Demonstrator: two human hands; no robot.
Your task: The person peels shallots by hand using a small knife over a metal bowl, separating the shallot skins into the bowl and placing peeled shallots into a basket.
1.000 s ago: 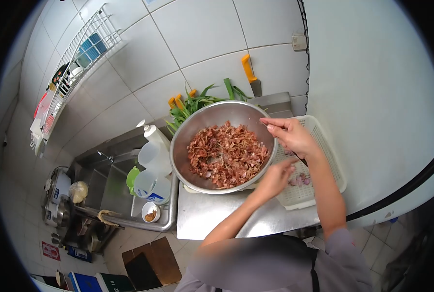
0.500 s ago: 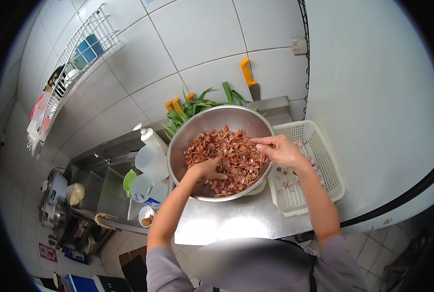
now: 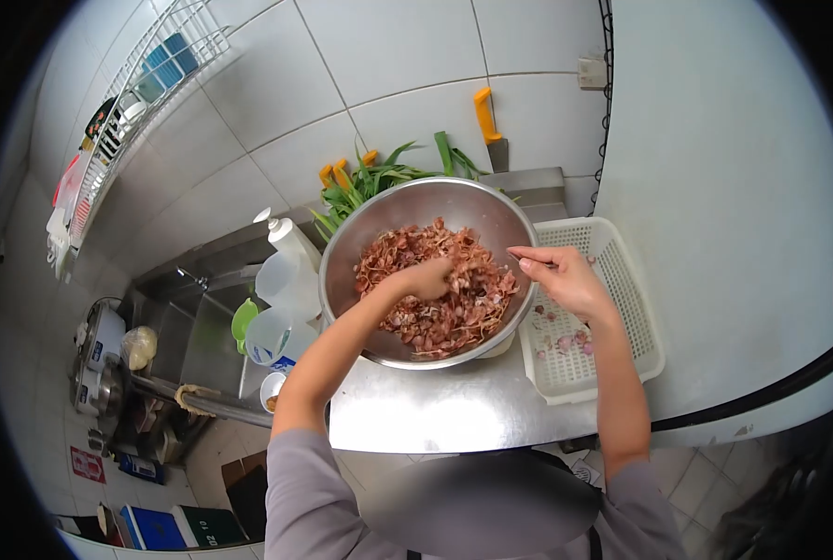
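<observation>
A large steel bowl (image 3: 342, 322) holds a heap of reddish-brown peels (image 3: 416, 247), which look like shallot or onion skins. My left hand (image 3: 429, 278) is down among the peels, its fingertips partly hidden by them. Over the bowl's right rim, my right hand (image 3: 570, 280) pinches a small, thin dark object (image 3: 516, 254), perhaps a knife. Beneath and beside that hand is a white perforated basket (image 3: 645, 327) with several small pinkish bulbs (image 3: 580, 338) in it.
Green leaves (image 3: 393, 175) and orange-handled knives (image 3: 484, 117) are behind the bowl. To its left stand a white pump bottle (image 3: 290, 238), translucent containers (image 3: 272, 333) and a sink (image 3: 211, 336). A wire rack (image 3: 122, 131) hangs on the wall.
My left hand has moved from over the basket into the bowl and deeper among the peels. My right hand dipped over the bowl, then moved back toward its right rim.
</observation>
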